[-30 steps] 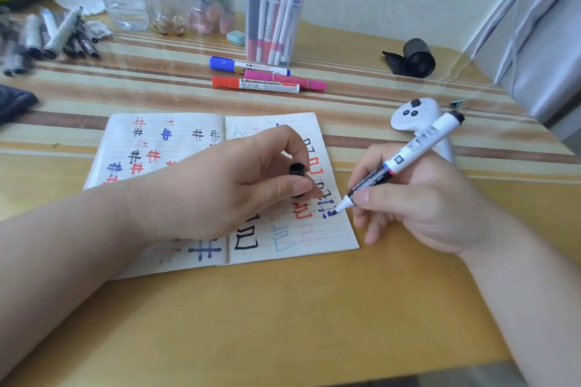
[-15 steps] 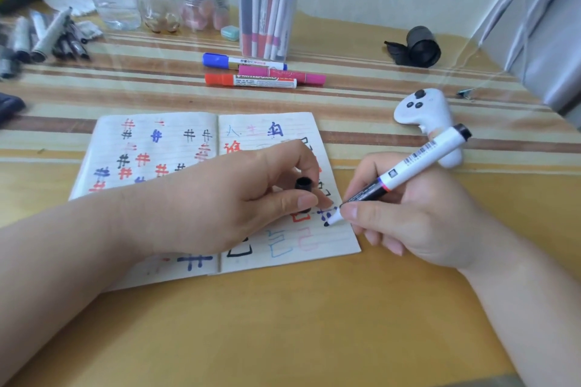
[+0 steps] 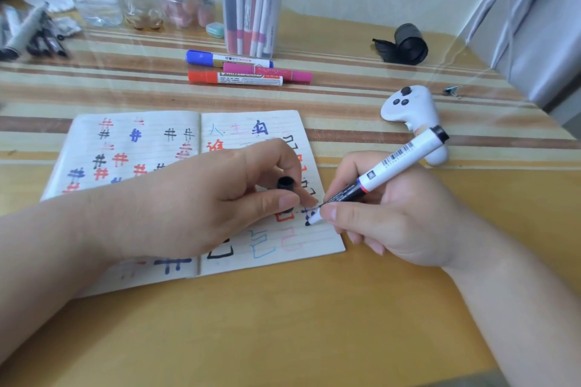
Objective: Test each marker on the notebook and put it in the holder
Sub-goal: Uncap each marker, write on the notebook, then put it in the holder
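Fingers (image 3: 341,214) of the right hand (image 3: 396,223) are pinched tight round the dark lower end of the marker (image 3: 390,163), thumb in front, pencil-style. The tip is down on the notebook (image 3: 132,148), on the right page close to its right edge, beside a small dark blue scribble. The barrel leans up and away past the notebook's right edge, so its black end is well off the paper. On the left hand (image 3: 188,207), thumb and forefinger are clamped on the little black cap (image 3: 286,183), open end showing. The rest of that hand lies across the notebook around its spine, which pins the pages flat. My take on doing this step right: you only need a short light stroke, on a bare bit of that right page. It's already crowded with black, red, blue and pink marks, and a new line over an old one tells you nothing. Go easy on the pressure so the tip doesn't mush, and lean the left hand on the paper so the page doesn't skate. Then cap on till it seats, and off to the holder (image 3: 251,9), the clear cup full of markers standing well behind the notebook. Three loose markers (image 3: 235,77) lie between the notebook and that cup, so I'd guess a few more rounds to go. A white game controller (image 3: 408,107) sits off the notebook's top right corner, so don't bump it.
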Demonstrator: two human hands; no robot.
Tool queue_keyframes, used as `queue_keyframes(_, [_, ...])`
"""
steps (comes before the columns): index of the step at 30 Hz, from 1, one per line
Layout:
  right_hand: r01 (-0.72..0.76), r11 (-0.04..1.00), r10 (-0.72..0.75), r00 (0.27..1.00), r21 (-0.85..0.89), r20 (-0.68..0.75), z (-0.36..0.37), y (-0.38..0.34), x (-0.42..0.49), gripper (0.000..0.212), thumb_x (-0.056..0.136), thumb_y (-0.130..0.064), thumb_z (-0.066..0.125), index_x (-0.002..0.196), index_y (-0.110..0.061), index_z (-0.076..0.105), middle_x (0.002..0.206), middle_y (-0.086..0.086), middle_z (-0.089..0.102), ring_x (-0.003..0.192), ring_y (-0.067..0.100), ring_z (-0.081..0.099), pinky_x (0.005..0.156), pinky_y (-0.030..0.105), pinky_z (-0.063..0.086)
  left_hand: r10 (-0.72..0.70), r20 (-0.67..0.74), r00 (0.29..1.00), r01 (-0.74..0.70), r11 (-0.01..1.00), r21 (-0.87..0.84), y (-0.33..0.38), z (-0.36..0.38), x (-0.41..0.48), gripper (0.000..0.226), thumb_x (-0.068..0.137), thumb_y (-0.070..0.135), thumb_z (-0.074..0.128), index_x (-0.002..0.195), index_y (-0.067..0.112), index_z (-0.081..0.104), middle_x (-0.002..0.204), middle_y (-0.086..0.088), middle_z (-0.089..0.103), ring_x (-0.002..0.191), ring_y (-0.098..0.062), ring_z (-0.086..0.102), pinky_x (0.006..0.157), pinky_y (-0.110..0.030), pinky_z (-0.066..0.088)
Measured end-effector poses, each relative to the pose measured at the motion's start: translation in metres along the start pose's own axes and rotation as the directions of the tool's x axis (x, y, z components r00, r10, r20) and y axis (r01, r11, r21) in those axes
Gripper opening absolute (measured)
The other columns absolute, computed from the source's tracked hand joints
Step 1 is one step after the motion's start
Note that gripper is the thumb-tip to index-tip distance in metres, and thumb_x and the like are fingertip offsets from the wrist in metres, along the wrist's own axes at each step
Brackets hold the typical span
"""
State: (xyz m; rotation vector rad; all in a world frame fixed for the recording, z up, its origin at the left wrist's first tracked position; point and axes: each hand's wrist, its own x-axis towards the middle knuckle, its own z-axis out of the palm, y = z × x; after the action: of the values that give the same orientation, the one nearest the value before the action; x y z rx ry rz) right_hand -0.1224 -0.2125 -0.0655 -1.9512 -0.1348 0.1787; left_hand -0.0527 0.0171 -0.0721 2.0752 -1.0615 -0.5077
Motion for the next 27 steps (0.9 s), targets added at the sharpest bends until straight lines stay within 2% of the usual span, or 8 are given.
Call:
queue_keyframes(2, [-0.001,1.000,0.001,1.000,-0.012,-0.003,0.0001,-0.0005,0.0005,0.013,0.078,-0.020,0.073,0.075,-0.013,0.062,0.055,0.007,0.060,0.040,0.018,0.046,0.040,0.023,0.036,0.005,-0.009,1.000,-0.005,1.000,0.004,0.0005,0.0007,-0.0005,0.016,0.100,0.053,0.040,0.106,0.039,0.045,0.112,0.037,0.068,0.081,-0.035,0.062,0.073,-0.049,0.056])
queue_keyframes(3, [-0.002,1.000,0.002,1.000,-0.016,-0.002,0.0001,-0.0011,0.0006,0.013,0.078,-0.020,0.073,0.075,-0.012,0.063,0.055,0.007,0.060,0.039,0.017,0.046,0.040,0.022,0.036,0.007,-0.009,1.000,-0.007,1.000,0.003,0.0009,0.0008,-0.0007,0.015,0.101,0.053,0.040,0.106,0.040,0.045,0.113,0.038,0.068,0.081,-0.039,0.062,0.074,-0.051,0.056])
queue_keyframes(6, [-0.001,1.000,0.001,1.000,-0.022,0.008,-0.0010,-0.0025,0.0002,0.012,0.080,-0.013,0.075,0.074,-0.011,0.064,0.054,0.003,0.060,0.039,0.012,0.048,0.039,0.021,0.036,0.023,-0.012,1.000,-0.023,1.000,0.003,0.0010,0.0008,-0.0010,0.015,0.099,0.053,0.040,0.106,0.040,0.045,0.112,0.038,0.067,0.086,-0.035,0.065,0.077,-0.045,0.055])
queue_keyframes(9, [-0.009,0.999,0.010,1.000,-0.040,0.008,-0.0015,-0.0038,0.0001,0.011,0.078,-0.016,0.073,0.073,-0.014,0.064,0.053,0.006,0.059,0.039,0.012,0.048,0.039,0.023,0.035,0.025,-0.016,1.000,-0.025,1.000,-0.014,-0.0006,0.0007,-0.0012,0.017,0.094,0.049,0.043,0.107,0.039,0.046,0.112,0.036,0.068,0.095,-0.031,0.068,0.083,-0.050,0.055])
queue_keyframes(12, [-0.013,0.998,0.012,1.000,-0.058,-0.019,-0.0019,-0.0041,0.0014,0.011,0.075,-0.019,0.072,0.072,-0.012,0.063,0.055,0.018,0.057,0.038,0.015,0.047,0.038,0.024,0.035,0.023,-0.022,0.999,-0.024,0.999,-0.026,-0.0019,0.0016,-0.0014,0.017,0.093,0.048,0.043,0.107,0.038,0.046,0.112,0.035,0.069,0.092,-0.038,0.066,0.079,-0.054,0.056])
queue_keyframes(16, [-0.020,0.997,0.015,0.998,-0.080,-0.064,-0.0022,-0.0025,0.0030,0.015,0.072,-0.017,0.070,0.071,-0.007,0.059,0.051,0.013,0.055,0.038,0.014,0.048,0.038,0.019,0.033,0.032,-0.026,0.999,-0.033,0.999,-0.024,-0.0036,0.0022,-0.0013,0.020,0.095,0.049,0.045,0.109,0.034,0.047,0.113,0.033,0.070,0.086,-0.044,0.066,0.076,-0.057,0.057])
queue_keyframes(20, [-0.026,0.993,0.014,0.995,-0.119,-0.102,-0.0024,0.0002,0.0049,0.014,0.070,-0.018,0.069,0.069,-0.009,0.057,0.055,0.022,0.054,0.044,0.021,0.051,0.040,0.020,0.034,0.059,-0.031,0.998,-0.060,0.998,-0.033,-0.0051,0.0021,-0.0010,0.034,0.090,0.060,0.041,0.110,0.033,0.047,0.114,0.029,0.071,0.085,-0.044,0.066,0.076,-0.059,0.056])
queue_keyframes(27, [-0.032,0.992,0.020,0.994,-0.121,-0.105,-0.0021,-0.0004,0.0053,0.014,0.070,-0.018,0.068,0.070,-0.009,0.057,0.059,0.029,0.053,0.045,0.022,0.049,0.039,0.021,0.033,0.065,-0.041,0.997,-0.067,0.997,-0.031,-0.0082,0.0025,-0.0015,0.035,0.089,0.060,0.041,0.110,0.033,0.048,0.114,0.031,0.070,0.087,-0.044,0.068,0.074,-0.060,0.058])
